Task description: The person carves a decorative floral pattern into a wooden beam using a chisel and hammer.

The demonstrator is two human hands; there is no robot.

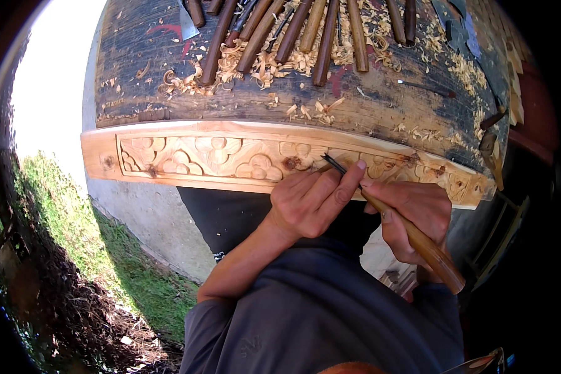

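Observation:
A long pale board [230,128] with carved flowers and a cut border lies along the near edge of the workbench. My right hand [417,209] is wrapped round the wooden handle of a carving gouge [427,246], which slants up and left. Its dark metal tip meets the carving right of the board's middle, beside a flower near a knot. My left hand [315,199] rests on the board's near edge, its fingers closed around the gouge's shank just behind the tip.
Across the far side of the workbench [143,68] lie several wooden-handled carving tools [290,31] amid curled wood shavings [268,68]. A flat metal blade [187,23] sits at the far left. One thin tool [427,87] lies on the right, beyond the board.

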